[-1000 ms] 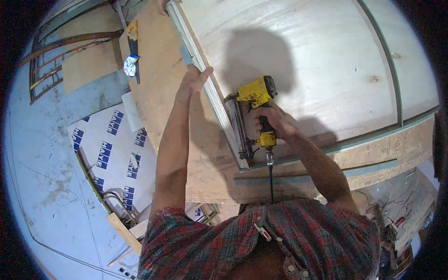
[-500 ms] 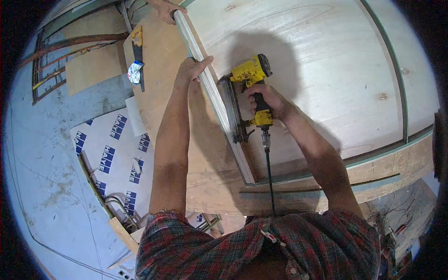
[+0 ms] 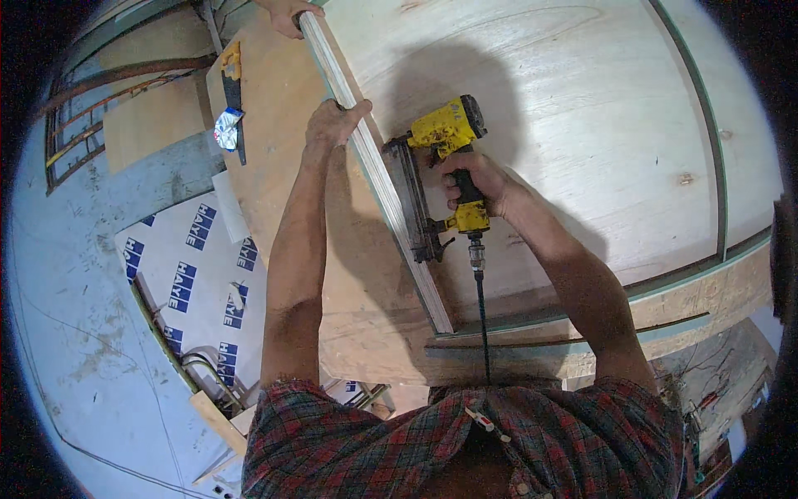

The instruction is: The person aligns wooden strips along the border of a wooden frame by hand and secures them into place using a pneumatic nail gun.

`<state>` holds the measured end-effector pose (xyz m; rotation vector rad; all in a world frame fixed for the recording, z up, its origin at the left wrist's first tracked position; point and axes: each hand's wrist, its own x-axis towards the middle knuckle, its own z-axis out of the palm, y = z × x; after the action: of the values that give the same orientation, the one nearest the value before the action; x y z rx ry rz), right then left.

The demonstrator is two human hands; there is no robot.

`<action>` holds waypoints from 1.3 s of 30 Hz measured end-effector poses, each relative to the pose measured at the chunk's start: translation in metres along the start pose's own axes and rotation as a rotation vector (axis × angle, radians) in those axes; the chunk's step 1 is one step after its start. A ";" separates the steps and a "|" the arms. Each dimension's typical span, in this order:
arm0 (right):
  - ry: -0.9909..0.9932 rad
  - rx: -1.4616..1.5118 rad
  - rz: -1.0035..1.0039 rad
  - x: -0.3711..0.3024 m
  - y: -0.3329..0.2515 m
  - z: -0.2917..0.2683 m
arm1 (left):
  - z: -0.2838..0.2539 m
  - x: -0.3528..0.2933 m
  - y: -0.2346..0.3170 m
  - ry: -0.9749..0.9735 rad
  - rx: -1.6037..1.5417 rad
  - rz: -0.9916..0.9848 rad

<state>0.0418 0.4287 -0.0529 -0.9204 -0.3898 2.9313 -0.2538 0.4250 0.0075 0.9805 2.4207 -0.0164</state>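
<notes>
A long pale layered wooden strip (image 3: 384,183) stands on edge along the left side of a large plywood panel (image 3: 582,125). My left hand (image 3: 335,125) is closed over the strip at its upper half, thumb across the top. In my right hand (image 3: 485,185) is a yellow and black nail gun (image 3: 440,129), gripped by its handle. The gun's dark magazine (image 3: 416,200) lies close beside the strip; whether its nose touches the wood I cannot tell. Another person's hand (image 3: 287,17) holds the strip's far end.
A handsaw (image 3: 232,79) with a yellow handle lies on the brown board (image 3: 274,108) to the left, a crumpled foil packet (image 3: 227,130) over its blade. An air hose (image 3: 483,312) runs from the gun toward my body. Green-edged strips (image 3: 706,125) frame the panel.
The saw, strip and left hand appear slightly farther left in the picture, as the view has shifted a little. Both hands keep their grips on the strip and nail gun.
</notes>
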 end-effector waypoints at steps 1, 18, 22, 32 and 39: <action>0.013 0.006 0.004 0.000 -0.001 -0.002 | 0.000 0.001 0.003 -0.055 -0.039 -0.044; 0.009 0.015 -0.011 0.001 -0.002 0.000 | -0.003 -0.012 0.010 0.043 0.010 0.059; -0.031 -0.047 -0.083 -0.003 -0.003 0.004 | -0.011 -0.006 0.003 -0.022 0.035 0.074; -0.230 0.074 -0.131 0.012 -0.025 0.020 | -0.033 0.054 0.003 -0.076 -0.007 -0.022; -0.095 -0.055 -0.107 0.027 -0.041 0.004 | -0.021 0.054 0.016 -0.028 0.023 -0.017</action>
<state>0.0161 0.4702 -0.0546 -0.7424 -0.5107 2.8868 -0.2850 0.4760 0.0029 0.9633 2.4081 -0.0636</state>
